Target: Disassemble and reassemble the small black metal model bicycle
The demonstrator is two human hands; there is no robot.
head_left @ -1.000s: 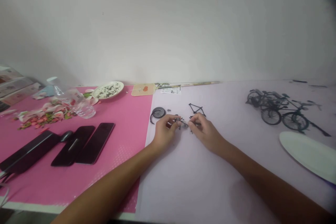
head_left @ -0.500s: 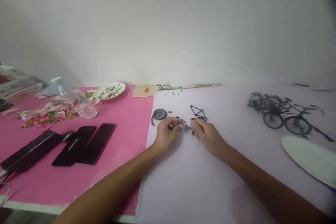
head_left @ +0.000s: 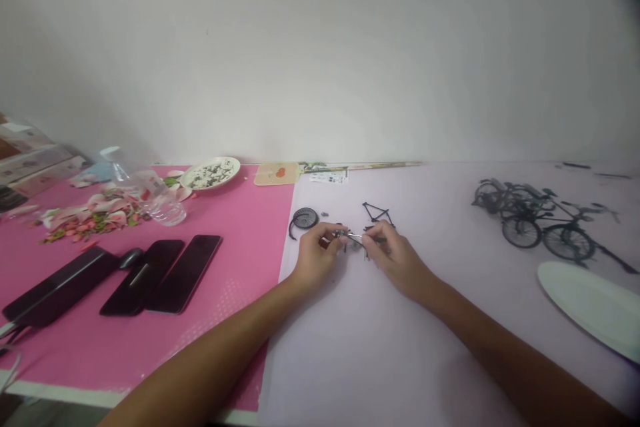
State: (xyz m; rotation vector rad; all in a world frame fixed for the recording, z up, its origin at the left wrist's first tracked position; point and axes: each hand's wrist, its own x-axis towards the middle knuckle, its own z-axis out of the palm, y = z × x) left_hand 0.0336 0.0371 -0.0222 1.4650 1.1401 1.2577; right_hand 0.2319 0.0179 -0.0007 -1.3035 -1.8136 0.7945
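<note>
Silvery metal glints between your two hands: a small metal part (head_left: 353,237), thin and short, with dark bits at its left end that are too small to make out. Its long axis runs left to right across your view, close to level, and the right end sits slightly lower. You hold it just above the pale worktop (head_left: 380,347), a little beyond the middle, near the edge of the pink mat (head_left: 225,307).

Your left hand (head_left: 316,259) pinches the left end between thumb and forefinger, with the other fingers curled under. Your right hand (head_left: 397,259) pinches the right end the same way, knuckles up. Both wrists lie low over the worktop.

Just past your left hand lies a small black wheel (head_left: 305,218), with a loose curved strip beside it. A black triangular frame (head_left: 378,213) lies just beyond your right hand. Well off to the right stand finished model bicycles (head_left: 543,221), with a white plate (head_left: 590,307) nearer to you. Two dark phones (head_left: 165,273) lie on the pink mat.
</note>
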